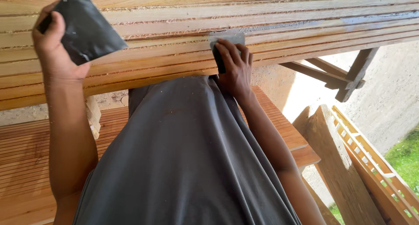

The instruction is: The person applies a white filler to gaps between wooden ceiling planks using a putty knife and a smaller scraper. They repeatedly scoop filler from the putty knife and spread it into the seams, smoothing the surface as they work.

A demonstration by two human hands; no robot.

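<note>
The step in hand looked like sanding the edges of the long pale wooden planks (270, 22), stacked side by side on edge in front of the person. The right hand (235, 68) lay flat, fingers together and stretched forward, pressing a small dark grey sanding sheet (227, 39) down onto the plank edges; the sheet showed just beyond and under the fingertips. The wrist was bent slightly and the forearm ran back and down along the person's grey shirt (183, 155).

The left hand (54, 46) was raised off the wood, well to the left of the right one, closed on a corner of a dark folded sheet of abrasive paper (87, 26), thumb over the top edge, so that the sheet hung tilted above the planks without touching them. That forearm stood nearly upright.

A dull grey smear ran along one plank ahead of the right hand. By my judgement, any further stroke would call for steady downward pressure with the palm kept level, so the sheet would stay on the narrow edges rather than slip into the gaps between them.
</note>
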